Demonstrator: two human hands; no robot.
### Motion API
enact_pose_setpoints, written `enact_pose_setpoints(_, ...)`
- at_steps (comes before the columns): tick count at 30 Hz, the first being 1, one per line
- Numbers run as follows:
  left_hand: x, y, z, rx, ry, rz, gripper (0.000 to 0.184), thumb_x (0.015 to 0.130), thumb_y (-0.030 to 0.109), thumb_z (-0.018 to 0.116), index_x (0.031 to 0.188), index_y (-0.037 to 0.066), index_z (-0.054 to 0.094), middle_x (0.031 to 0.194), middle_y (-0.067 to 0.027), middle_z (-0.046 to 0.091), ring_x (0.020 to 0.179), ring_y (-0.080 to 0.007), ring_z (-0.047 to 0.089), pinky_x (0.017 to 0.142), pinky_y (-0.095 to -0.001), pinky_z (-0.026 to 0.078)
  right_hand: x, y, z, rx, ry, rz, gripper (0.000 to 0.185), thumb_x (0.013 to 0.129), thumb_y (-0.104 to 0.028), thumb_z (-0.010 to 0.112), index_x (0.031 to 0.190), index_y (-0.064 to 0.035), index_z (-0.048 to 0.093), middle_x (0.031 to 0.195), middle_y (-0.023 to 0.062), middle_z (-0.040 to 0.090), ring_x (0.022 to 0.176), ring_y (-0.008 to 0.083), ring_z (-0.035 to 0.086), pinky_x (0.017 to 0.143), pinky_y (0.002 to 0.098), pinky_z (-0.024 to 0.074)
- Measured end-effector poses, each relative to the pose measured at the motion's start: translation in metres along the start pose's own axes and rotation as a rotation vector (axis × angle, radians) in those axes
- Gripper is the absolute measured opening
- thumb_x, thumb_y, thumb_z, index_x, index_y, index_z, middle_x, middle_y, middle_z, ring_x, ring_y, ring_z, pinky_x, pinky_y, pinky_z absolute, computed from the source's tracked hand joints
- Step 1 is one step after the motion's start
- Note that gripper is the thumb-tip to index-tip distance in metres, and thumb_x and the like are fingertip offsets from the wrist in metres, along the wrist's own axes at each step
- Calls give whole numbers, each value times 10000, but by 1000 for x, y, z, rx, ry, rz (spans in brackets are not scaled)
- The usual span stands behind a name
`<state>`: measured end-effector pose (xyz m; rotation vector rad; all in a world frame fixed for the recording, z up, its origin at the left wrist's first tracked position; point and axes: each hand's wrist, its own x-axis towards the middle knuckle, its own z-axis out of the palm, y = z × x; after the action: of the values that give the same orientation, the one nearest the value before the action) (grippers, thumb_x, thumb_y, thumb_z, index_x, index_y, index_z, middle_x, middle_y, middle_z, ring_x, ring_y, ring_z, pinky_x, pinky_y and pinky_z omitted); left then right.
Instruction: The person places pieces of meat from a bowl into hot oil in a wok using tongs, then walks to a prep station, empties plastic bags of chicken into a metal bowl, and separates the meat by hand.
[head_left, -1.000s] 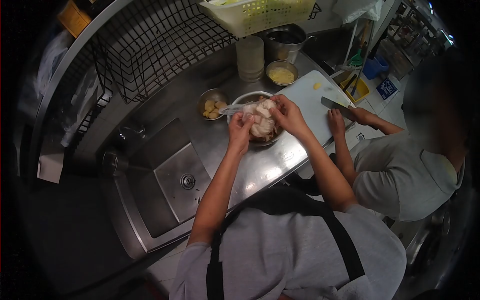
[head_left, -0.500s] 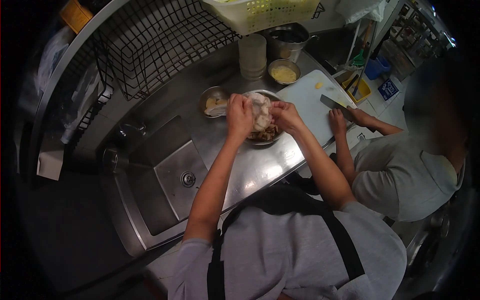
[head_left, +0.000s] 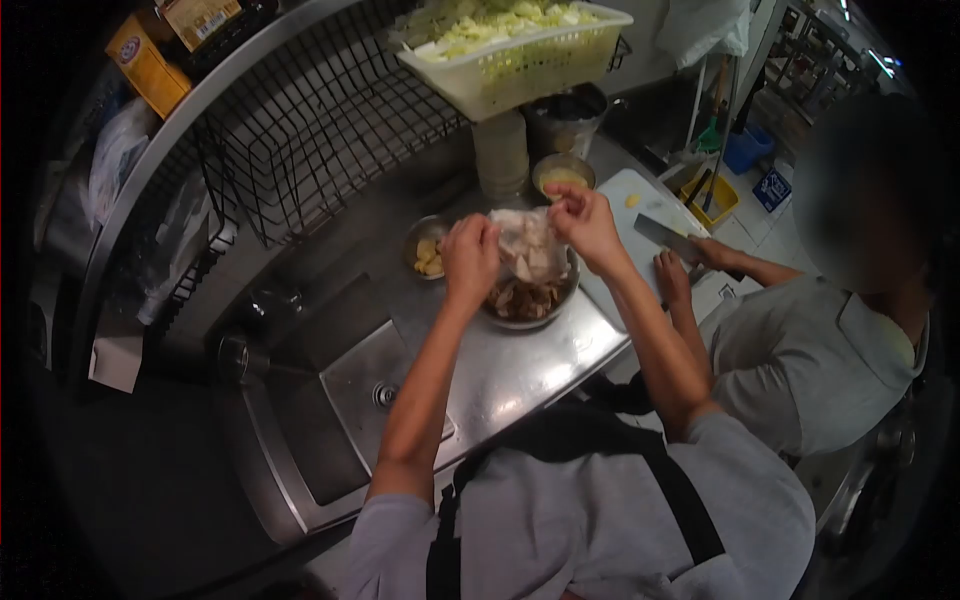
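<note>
Across the middle of the frame runs our stainless-steel table [head_left: 510, 380], and we do best to work squarely over it. Right of centre lies the white cutting board [head_left: 655, 200]. At mid-frame sits our metal bowl [head_left: 528, 323], and the clear plastic bag [head_left: 533, 248] of pale chunks hangs over its far side; whether it touches the rim we cannot tell. Our left hand [head_left: 472, 255] grips the bag's upper left and our right hand [head_left: 585, 228] pinches its upper right. An even pull from both sides seems wise, since thin film could slip or tear. At right, a co-worker's hand [head_left: 725, 255] holds a knife [head_left: 663, 233] over the board, so we should mind our right elbow. Just beyond our right hand is a small bowl of yellow shreds [head_left: 563, 160]; left of centre, a small bowl of yellowish chunks [head_left: 430, 226]. Our wrists ought to clear both. Smallest, the brown chopped pieces [head_left: 525, 300] lie below the bag, best left undisturbed by its sagging corner.
</note>
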<state>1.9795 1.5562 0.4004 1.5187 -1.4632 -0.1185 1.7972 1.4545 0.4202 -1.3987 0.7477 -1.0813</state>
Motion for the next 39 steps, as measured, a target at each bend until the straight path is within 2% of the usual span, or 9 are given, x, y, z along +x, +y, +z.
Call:
enact_pose_setpoints(7,11,-6,-1,5,98,126,203,888,197,604,767,34,593,750,-170,625,749,-393,607,654,-473,436,-5,-25,5,29,29,68,397,840,6,550,1228,90,541,708,8,582,544,70,504,497,217,405)
enact_pose_setpoints(8,13,-14,0,-24,-30,-75,193,885,207,609,782,44,594,776,-152,629,796,-363,613,696,-461,421,-2,-16,0,28,25,59,390,842,7,551,1222,92,543,710,12,586,549,70,511,498,217,411)
enact_pose_setpoints(12,15,8,-12,103,66,174,137,868,176,622,783,74,587,775,-123,611,818,-322,603,727,-437,389,12,-10,-3,59,2,8,361,857,-1,573,1211,70,556,735,31,616,576,77,551,504,232,450)
enact_pose_setpoints(19,20,-5,-9,103,0,51,155,890,178,594,782,67,584,750,-117,599,780,-335,585,716,-441,384,2,-5,1,117,25,36,399,851,-3,584,1232,104,533,723,45,609,554,99,551,499,237,447)
enact_pose_setpoints(23,15,21,-16,187,66,247,149,892,170,595,790,62,583,764,-113,602,772,-329,575,740,-425,379,-9,-29,0,145,8,16,402,846,21,573,1233,118,523,720,46,607,545,95,541,503,233,442)
enact_pose_setpoints(31,18,17,-25,74,-21,72,129,892,139,599,798,56,569,772,-110,587,781,-326,570,755,-415,374,-3,-28,5,105,-55,16,410,873,-3,565,1257,123,494,738,45,596,573,89,540,509,230,433)
enact_pose_setpoints(33,34,26,-26,147,91,252,140,899,137,595,795,46,571,759,-114,590,774,-324,573,748,-412,377,4,-52,6,153,-71,25,413,877,-11,574,1261,119,494,750,46,602,581,92,547,517,226,436)
enact_pose_setpoints(36,25,20,-30,29,-19,-8,169,893,157,610,774,46,564,732,-107,583,745,-307,573,738,-413,394,0,-43,4,125,-30,4,427,871,-4,586,1270,114,492,769,41,603,594,96,554,523,234,448)
enact_pose_setpoints(39,24,20,-32,69,40,138,177,885,164,622,771,39,569,729,-117,584,717,-313,568,724,-404,401,-2,-38,11,162,-94,46,427,878,-9,591,1274,116,489,773,42,604,591,97,555,518,239,451)
